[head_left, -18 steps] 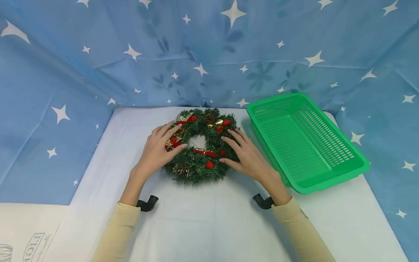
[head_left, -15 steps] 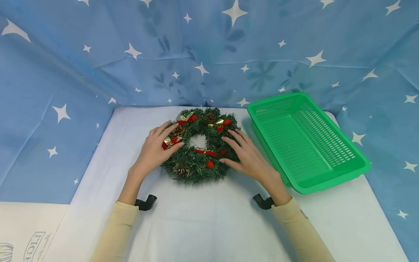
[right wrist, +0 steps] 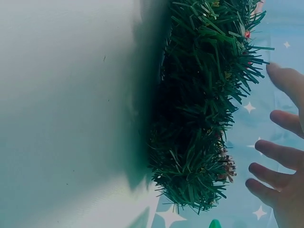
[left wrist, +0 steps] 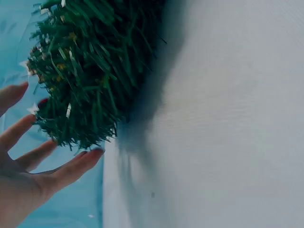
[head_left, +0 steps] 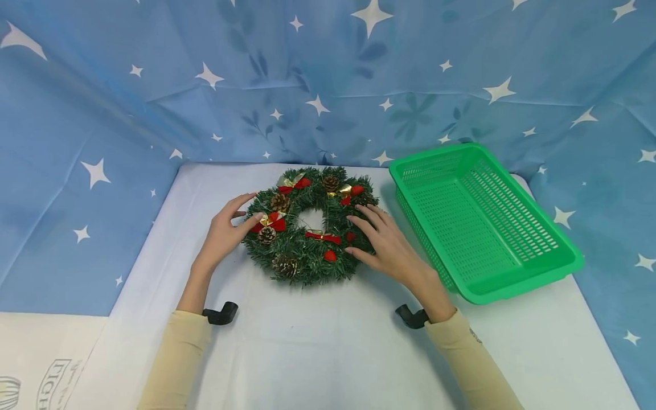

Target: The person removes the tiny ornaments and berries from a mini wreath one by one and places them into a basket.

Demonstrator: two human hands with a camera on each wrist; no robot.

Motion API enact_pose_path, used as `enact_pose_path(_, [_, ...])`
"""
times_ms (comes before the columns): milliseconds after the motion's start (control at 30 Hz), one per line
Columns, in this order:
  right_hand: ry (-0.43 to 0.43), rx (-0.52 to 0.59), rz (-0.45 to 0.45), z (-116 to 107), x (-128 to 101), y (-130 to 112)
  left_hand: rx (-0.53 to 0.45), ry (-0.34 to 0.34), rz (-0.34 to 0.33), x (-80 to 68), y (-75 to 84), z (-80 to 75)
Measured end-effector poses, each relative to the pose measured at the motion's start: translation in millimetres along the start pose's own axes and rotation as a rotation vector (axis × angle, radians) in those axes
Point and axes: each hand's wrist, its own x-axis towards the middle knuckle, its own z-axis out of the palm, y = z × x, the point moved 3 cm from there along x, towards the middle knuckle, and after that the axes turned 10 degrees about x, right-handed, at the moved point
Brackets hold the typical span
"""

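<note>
A green Christmas wreath (head_left: 307, 265) with red and gold bows, red berries and pinecones lies flat on the white table (head_left: 307, 353). At its left rim is my left hand (head_left: 222, 230), fingers apart and loosely bent. The left wrist view has those fingers (left wrist: 78, 167) spread beside the wreath's bristly edge (left wrist: 90, 80); whether they touch it is hard to tell. Over the right side hovers my right hand (head_left: 386, 247), fingers spread. In the right wrist view the fingertips stand just off the wreath (right wrist: 194, 118), with the index or thumb tip very near its needles. Neither hand holds anything.
To the right of the wreath stands a green plastic basket (head_left: 482, 228) with perforated sides, close to my right hand. A blue star-patterned cloth (head_left: 318, 57) rises behind and at both sides of the table. Black wrist mounts (head_left: 222, 313) stick out inward from both wrists.
My left hand has drawn back leftward from over the wreath to its left edge, uncovering a pinecone and a bow. The right hand stays nearly still, and the wreath lies in place.
</note>
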Motion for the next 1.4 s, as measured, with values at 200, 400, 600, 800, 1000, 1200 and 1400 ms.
enact_pose_path(200, [0.022,-0.015,-0.012,1.7,-1.1,1.5,-0.137,-0.073,-0.138,0.1,-10.4,5.1])
enact_pose_path(400, [0.021,-0.001,-0.012,3.7,-1.2,2.4,-0.279,-0.092,-0.203,0.8,-22.4,12.0])
enact_pose_path(600, [0.033,0.028,0.013,4.5,1.4,4.9,-0.344,-0.066,-0.199,1.0,-26.6,14.8])
enact_pose_path(800, [0.058,0.051,0.019,2.7,5.2,7.3,-0.353,-0.076,-0.208,3.1,-29.5,17.6])
enact_pose_path(1000, [0.107,0.046,0.033,2.9,6.7,12.2,-0.376,-0.097,-0.208,3.9,-31.0,17.3])
enact_pose_path(1200, [0.188,0.052,0.070,3.4,10.5,18.6,-0.384,-0.120,-0.206,5.3,-32.1,16.0])
enact_pose_path(1400, [0.291,0.090,0.162,4.9,18.9,28.6,-0.378,-0.145,-0.213,7.6,-35.7,15.9])
